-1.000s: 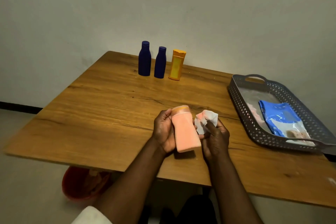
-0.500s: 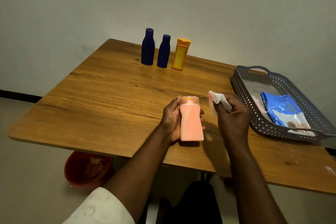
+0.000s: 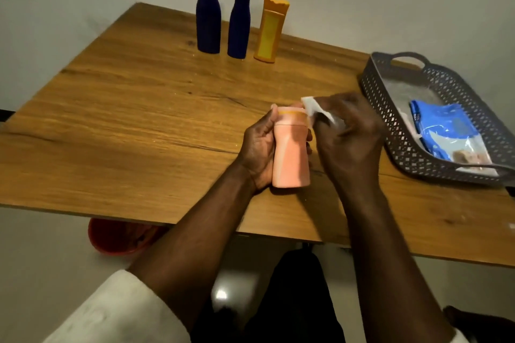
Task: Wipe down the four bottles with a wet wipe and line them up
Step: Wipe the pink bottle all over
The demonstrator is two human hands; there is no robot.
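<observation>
My left hand (image 3: 257,147) grips a peach-pink bottle (image 3: 291,156) above the middle of the wooden table (image 3: 139,120), cap pointing away from me. My right hand (image 3: 351,133) pinches a white wet wipe (image 3: 313,106) against the bottle's cap on its right side. At the far edge of the table three bottles stand upright in a row: a tall dark blue bottle (image 3: 208,15), a shorter dark blue bottle (image 3: 239,25) and an orange-yellow bottle (image 3: 271,29).
A dark grey perforated basket (image 3: 390,108) sits at the right of the table and holds a blue wet-wipe pack (image 3: 443,128). Under the table's near edge a red bin (image 3: 117,237) stands on the floor.
My right hand with the wipe swung away to the right of the bottle, then came back against its cap. The left hand kept its hold on the bottle, now held more upright.
</observation>
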